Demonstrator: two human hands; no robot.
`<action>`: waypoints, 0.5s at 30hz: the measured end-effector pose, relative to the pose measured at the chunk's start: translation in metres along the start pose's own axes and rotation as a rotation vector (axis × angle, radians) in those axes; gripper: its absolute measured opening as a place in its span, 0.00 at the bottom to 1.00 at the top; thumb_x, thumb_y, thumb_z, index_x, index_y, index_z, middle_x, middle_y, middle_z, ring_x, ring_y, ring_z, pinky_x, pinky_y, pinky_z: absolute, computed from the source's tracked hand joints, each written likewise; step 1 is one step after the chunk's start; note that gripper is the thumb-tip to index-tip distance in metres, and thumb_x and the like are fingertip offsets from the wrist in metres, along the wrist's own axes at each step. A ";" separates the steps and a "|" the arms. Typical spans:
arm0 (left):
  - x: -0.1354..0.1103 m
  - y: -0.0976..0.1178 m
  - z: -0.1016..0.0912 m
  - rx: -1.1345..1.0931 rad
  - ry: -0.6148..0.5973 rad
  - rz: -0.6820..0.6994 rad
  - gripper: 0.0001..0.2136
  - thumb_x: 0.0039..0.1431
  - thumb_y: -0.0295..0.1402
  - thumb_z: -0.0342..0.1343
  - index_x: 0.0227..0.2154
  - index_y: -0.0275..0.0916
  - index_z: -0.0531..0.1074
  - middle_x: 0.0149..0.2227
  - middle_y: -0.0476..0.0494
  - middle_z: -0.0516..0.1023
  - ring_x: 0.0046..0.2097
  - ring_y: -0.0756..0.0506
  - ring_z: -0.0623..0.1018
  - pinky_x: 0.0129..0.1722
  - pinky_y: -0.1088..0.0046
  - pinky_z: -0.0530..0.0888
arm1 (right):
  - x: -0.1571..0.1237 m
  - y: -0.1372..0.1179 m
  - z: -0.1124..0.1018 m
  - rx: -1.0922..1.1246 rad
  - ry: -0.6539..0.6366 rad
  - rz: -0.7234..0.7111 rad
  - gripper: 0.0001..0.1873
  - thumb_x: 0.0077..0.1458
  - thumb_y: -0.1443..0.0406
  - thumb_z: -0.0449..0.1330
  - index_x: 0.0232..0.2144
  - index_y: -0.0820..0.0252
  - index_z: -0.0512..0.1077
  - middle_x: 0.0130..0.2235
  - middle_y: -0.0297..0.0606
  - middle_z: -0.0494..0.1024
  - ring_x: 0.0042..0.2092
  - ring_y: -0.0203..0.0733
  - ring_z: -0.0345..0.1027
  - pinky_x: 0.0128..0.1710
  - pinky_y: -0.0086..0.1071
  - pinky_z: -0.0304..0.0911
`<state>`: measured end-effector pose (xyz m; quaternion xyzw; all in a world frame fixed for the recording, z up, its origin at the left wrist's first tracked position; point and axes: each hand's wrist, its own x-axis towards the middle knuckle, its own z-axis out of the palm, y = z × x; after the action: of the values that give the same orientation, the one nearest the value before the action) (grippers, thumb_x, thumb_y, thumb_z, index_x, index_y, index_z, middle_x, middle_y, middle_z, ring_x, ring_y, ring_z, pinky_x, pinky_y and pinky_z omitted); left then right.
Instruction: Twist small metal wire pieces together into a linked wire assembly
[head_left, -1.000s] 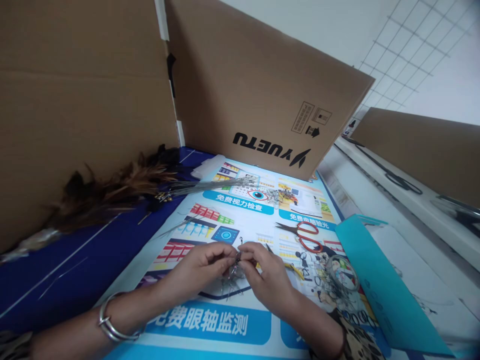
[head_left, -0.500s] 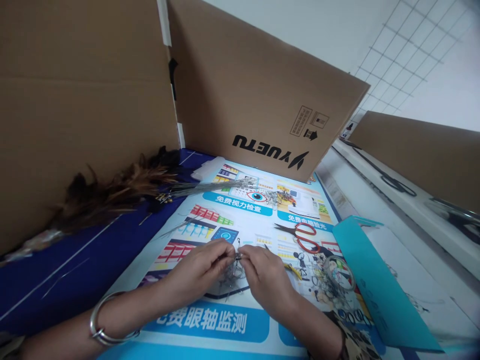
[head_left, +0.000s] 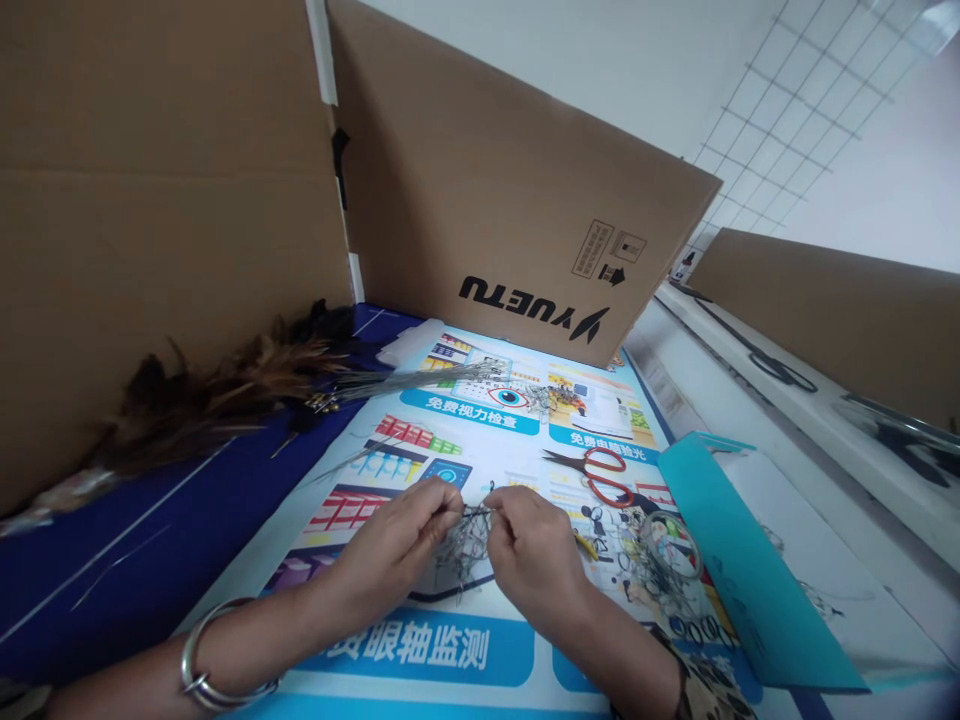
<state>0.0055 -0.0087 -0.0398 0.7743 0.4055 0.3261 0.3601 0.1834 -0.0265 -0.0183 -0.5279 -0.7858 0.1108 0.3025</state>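
Cardboard-screened tabletop (head_left: pixel 225 520), with dark strand (head_left: pixel 475 512) stretched between left hand (head_left: pixel 412 525) and right hand (head_left: pixel 534 540)

Upright behind and to the left: cardboard panels (head_left: pixel 510 180). Spread beneath the work: printed poster (head_left: pixel 517 650). Step in hand, judged from the pose: straightening the strand, or parting it from a tangle of fine wires (head_left: pixel 460 552). Next move, as a judgement: calling for a firm hold at both ends and a gentle, even pull, lest the wires snag. Left hand: thumb and fingers brought together, apparently clamped on the strand's left end. Right hand: likewise pinched, apparently on the right end, with exact contact partly hidden by the fingers. Strand position: across the narrow gap between both sets of fingertips, roughly level, over the poster; tangle just below, too fine to trace wire by wire. To the right, apart from the right hand: red-handled scissors (head_left: pixel 587 467), blades pointing left; heap of wire loops (head_left: pixel 664 580); teal folder (head_left: pixel 757 570). Well beyond the left hand: brown feathers (head_left: pixel 232 395).
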 end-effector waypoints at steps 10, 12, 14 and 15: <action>0.007 0.014 -0.001 -0.240 -0.086 0.087 0.10 0.63 0.35 0.39 0.28 0.40 0.59 0.34 0.47 0.65 0.36 0.47 0.65 0.37 0.72 0.64 | 0.017 -0.005 -0.021 0.422 -0.182 0.164 0.13 0.45 0.74 0.51 0.34 0.58 0.66 0.23 0.26 0.70 0.23 0.30 0.61 0.22 0.21 0.55; 0.008 0.013 0.001 -0.289 -0.139 0.039 0.10 0.63 0.36 0.39 0.28 0.40 0.58 0.30 0.49 0.65 0.32 0.48 0.65 0.33 0.74 0.63 | 0.017 -0.010 -0.025 0.318 -0.150 0.122 0.12 0.47 0.74 0.51 0.34 0.57 0.67 0.24 0.27 0.71 0.24 0.30 0.63 0.23 0.22 0.56; 0.008 0.010 0.002 -0.323 -0.183 -0.002 0.09 0.63 0.37 0.39 0.29 0.40 0.58 0.27 0.51 0.64 0.30 0.49 0.65 0.31 0.74 0.63 | 0.017 -0.014 -0.027 0.266 -0.145 0.087 0.12 0.48 0.74 0.50 0.34 0.56 0.67 0.24 0.27 0.72 0.25 0.31 0.64 0.24 0.22 0.57; 0.007 0.010 0.002 -0.327 -0.189 -0.011 0.09 0.63 0.37 0.39 0.29 0.40 0.58 0.26 0.52 0.64 0.29 0.49 0.65 0.30 0.75 0.63 | 0.016 -0.015 -0.028 0.243 -0.140 0.072 0.12 0.48 0.74 0.50 0.35 0.57 0.67 0.24 0.27 0.72 0.25 0.31 0.64 0.24 0.22 0.57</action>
<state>0.0146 -0.0070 -0.0317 0.7306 0.3157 0.3112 0.5193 0.1845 -0.0221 0.0173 -0.5061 -0.7663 0.2527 0.3044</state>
